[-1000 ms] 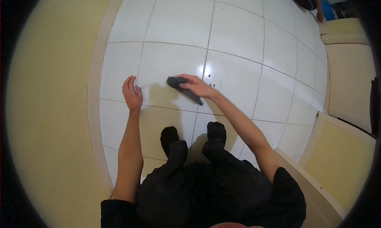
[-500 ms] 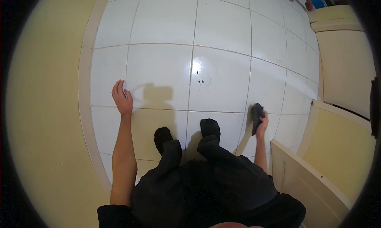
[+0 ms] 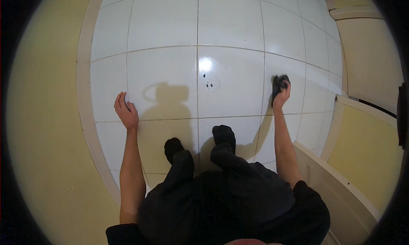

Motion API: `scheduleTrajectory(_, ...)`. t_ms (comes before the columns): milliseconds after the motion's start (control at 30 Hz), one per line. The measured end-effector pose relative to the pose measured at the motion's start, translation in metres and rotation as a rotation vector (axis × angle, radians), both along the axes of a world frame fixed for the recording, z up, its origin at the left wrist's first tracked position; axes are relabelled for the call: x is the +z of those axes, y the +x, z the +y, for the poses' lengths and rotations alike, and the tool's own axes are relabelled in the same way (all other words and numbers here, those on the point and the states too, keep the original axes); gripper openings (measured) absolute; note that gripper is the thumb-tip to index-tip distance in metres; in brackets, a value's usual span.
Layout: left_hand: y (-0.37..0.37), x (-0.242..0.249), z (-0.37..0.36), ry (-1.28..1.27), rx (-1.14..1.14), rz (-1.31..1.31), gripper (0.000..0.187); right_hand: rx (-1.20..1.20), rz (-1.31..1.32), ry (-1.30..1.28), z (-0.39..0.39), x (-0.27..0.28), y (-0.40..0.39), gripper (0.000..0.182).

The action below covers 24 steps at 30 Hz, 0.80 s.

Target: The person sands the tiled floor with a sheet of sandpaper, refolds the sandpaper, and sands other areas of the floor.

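Note:
At the right, my right hand (image 3: 281, 99) is wrapped round a black, shoe-like item (image 3: 277, 86), held above the tiles. It looks like two dark parts side by side, but blur hides its exact kind. At the left, my left hand (image 3: 126, 112) is empty, its fingers stretched out and slightly apart over the floor. Between the hands, several small black bits (image 3: 208, 85) lie on the white tiled floor (image 3: 230, 100). My feet in black socks (image 3: 224, 135) stand below them.
A yellow wall with a pale baseboard (image 3: 86, 49) runs along the left. An open cream door (image 3: 336, 185) stands at the lower right, beside another yellow wall (image 3: 362, 147). A pale panel (image 3: 366, 57) is at the upper right. My shadow falls across the tiles.
My right hand has moved forward with the black item, away from my body. My left hand has shifted slightly left. The view has tilted a little, and the person at the top right has mostly left the frame.

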<state>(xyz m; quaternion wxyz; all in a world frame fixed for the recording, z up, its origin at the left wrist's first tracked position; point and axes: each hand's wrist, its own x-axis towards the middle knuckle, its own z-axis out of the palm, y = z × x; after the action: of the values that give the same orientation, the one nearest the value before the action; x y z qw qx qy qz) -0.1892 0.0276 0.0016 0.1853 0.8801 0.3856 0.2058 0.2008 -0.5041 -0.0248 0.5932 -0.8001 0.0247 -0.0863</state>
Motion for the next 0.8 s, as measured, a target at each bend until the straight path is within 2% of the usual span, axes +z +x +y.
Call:
scheduleTrajectory(167, 0.001, 0.001, 0.001, -0.024, 0.027, 0.035, 0.046, 0.252, -0.059, -0.041, 0.069, -0.005, 0.062, 0.036)
scheduleTrajectory(233, 0.001, 0.001, 0.002, -0.018, 0.016, 0.023, 0.047, 0.295, 0.054, 0.157, 0.117, 0.01, 0.055, 0.035)
scheduleTrajectory(333, 0.002, 0.003, 0.0, -0.011, 0.008, 0.012, 0.046, 0.41, -0.025, -0.054, 0.163, 0.019, 0.043, 0.035)
scheduleTrajectory(367, 0.003, 0.004, -0.001, -0.008, 0.007, 0.011, 0.046, 0.452, -0.012, -0.008, 0.172, 0.004, 0.041, 0.035)
scheduleTrajectory(567, 0.003, 0.006, -0.001, 0.008, 0.007, 0.042, 0.047, 0.737, 0.11, 0.117, 0.251, 0.017, -0.013, 0.036)
scheduleTrajectory(700, 0.002, 0.003, 0.0, -0.01, 0.002, 0.026, 0.047, 0.876, 0.372, 0.438, 0.29, 0.019, -0.046, 0.033)
scheduleTrajectory(800, 0.003, 0.006, -0.002, -0.003, -0.007, 0.031, 0.047, 0.992, 0.32, 0.476, 0.299, 0.015, -0.049, 0.04)
